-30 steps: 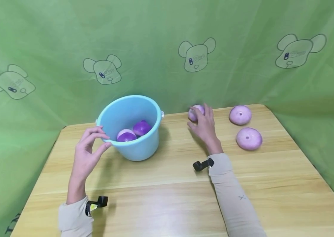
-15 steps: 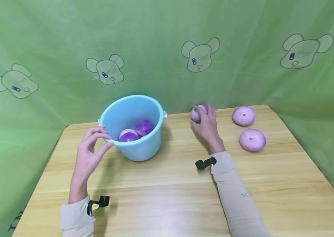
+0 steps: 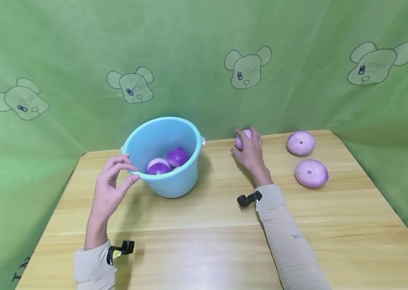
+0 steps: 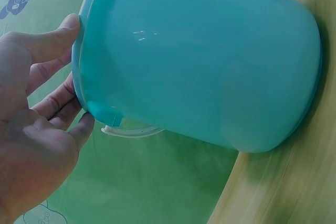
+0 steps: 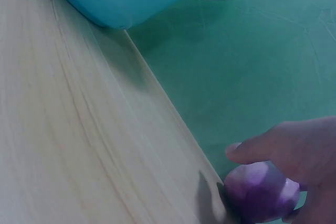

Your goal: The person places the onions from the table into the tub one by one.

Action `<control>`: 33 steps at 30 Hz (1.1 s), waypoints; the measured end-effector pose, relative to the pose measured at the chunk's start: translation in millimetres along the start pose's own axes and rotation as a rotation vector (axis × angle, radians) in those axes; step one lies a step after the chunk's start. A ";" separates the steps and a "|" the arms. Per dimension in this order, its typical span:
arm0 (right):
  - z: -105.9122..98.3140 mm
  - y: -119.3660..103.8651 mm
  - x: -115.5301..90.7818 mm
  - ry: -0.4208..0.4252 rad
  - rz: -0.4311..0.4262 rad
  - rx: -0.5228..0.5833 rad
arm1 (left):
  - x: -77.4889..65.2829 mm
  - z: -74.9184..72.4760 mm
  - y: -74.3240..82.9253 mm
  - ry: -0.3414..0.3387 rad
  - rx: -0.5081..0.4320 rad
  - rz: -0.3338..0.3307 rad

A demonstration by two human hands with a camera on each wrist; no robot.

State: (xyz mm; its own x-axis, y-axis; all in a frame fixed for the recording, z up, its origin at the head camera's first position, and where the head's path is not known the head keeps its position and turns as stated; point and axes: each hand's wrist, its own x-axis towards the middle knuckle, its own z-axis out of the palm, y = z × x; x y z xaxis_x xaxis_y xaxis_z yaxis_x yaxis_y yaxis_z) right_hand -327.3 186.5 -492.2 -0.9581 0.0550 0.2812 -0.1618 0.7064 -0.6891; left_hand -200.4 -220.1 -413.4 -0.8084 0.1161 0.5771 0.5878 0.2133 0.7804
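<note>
My left hand [image 3: 109,189] pinches the near-left rim of a light blue bucket [image 3: 171,187] between thumb and fingers; the left wrist view shows the thumb outside the rim. Two purple onions, one two-toned [image 3: 158,166] and one darker with a pointed tip [image 3: 178,157], lie inside the bucket. At the table's back edge, my right hand [image 3: 250,155] holds another purple onion [image 3: 244,139], fingers curled over it. In the right wrist view the thumb lies along the top of that onion [image 5: 257,191], and part of it is hidden by the hand.
Two more pale purple onions, a rear one [image 3: 300,143] and a nearer one [image 3: 311,173], sit at the right on the wooden table [image 3: 204,241]. A green curtain [image 3: 189,60] hangs right behind the table's back edge. The bucket's white handle [image 4: 134,131] hangs at its side.
The whole head view has drifted slightly, so things appear a little further right. Both hands keep nearly the same places, the left on the bucket rim, the right at the onion.
</note>
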 end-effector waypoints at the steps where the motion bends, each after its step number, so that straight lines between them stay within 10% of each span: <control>1: 0.5 -0.1 -0.1 -0.002 0.001 -0.002 | 0.1 0.0 0.4 -0.002 0.002 -0.002; 33: 4.1 8.0 2.6 0.089 0.028 -0.028 | -0.3 0.4 0.9 -0.004 0.006 -0.005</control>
State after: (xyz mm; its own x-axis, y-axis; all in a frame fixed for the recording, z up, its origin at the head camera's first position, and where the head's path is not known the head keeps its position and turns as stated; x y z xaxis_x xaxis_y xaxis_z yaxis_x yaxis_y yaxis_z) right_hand -332.0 189.3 -499.8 -0.9372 0.1364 0.3210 -0.1273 0.7231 -0.6789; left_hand -199.6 -219.6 -413.0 -0.8113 0.1186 0.5724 0.5836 0.2199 0.7817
